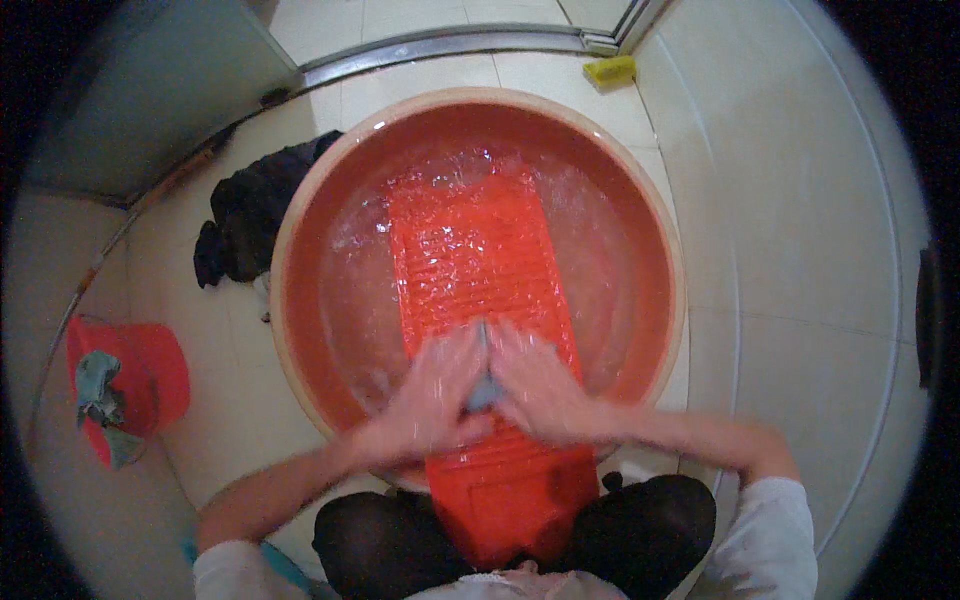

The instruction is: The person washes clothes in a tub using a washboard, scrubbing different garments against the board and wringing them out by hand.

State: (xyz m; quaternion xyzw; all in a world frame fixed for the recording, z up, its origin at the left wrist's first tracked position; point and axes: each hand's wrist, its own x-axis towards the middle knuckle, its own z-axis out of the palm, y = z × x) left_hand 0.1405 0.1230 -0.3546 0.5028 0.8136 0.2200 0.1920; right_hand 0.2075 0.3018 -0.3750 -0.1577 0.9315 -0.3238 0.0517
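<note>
A red plastic washboard [480,255] leans in a large round orange-brown basin [666,247], its lower end between my knees. Both my left hand [442,386] and my right hand [536,382] lie flat on its ridges, side by side with fingertips nearly meeting. Pressed beneath them is a small light-blue cloth [486,394], mostly hidden by the palms. The hands are blurred by motion. Shallow water [600,202] ripples around the board's far end and wets its ridges.
Dark clothes [255,202] are heaped on the tiled floor left of the basin. Farther left stands a red bucket [165,375] with a greenish cloth [99,379] over it. A yellow object [611,72] lies by the metal door track [450,49]. A tiled wall [810,262] rises close on the right.
</note>
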